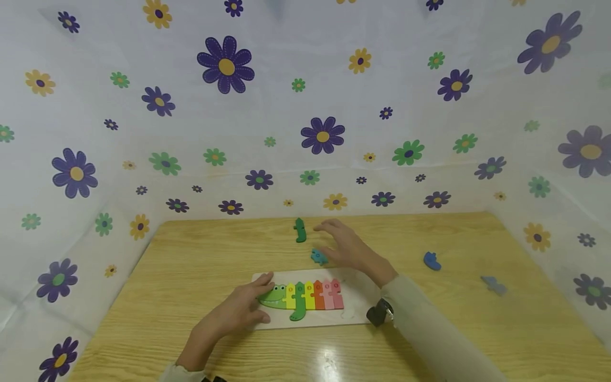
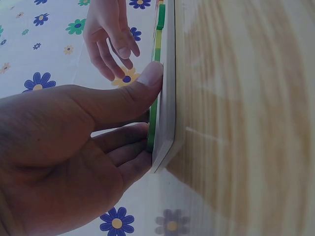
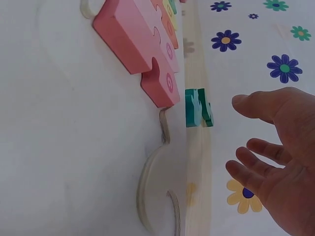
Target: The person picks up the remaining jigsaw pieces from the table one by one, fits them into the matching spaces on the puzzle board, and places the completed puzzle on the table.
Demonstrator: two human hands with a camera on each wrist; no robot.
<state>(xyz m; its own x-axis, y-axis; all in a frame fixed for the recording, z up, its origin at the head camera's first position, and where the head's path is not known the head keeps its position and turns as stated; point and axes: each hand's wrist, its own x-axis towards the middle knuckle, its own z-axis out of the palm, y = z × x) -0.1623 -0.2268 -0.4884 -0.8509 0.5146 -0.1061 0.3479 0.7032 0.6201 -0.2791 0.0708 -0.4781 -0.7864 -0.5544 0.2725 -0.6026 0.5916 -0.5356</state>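
Observation:
A pale wooden puzzle board [image 1: 360, 300] holds a row of joined crocodile pieces: a green head [image 1: 272, 298], then yellow, green, orange and pink segments with numbers [image 1: 318, 295]. My left hand [image 1: 243, 303] rests on the board's left end, thumb and fingers touching it around the crocodile head. Above the back of the board my right hand [image 1: 347, 247] hovers with fingers spread and nothing held. Nearest to it on the table is a small teal puzzle piece [image 1: 319, 257], beside the thumb. Farther back lies a dark green puzzle piece [image 1: 299, 230].
To the right on the wooden table [image 1: 200, 254] lie a blue puzzle piece [image 1: 432, 261] and a grey-blue puzzle piece [image 1: 494, 285]. Carved outlines show in the board's bare right part [image 3: 64, 147]. Flower-printed white cloth [image 1: 267, 116] surrounds the table's back and sides.

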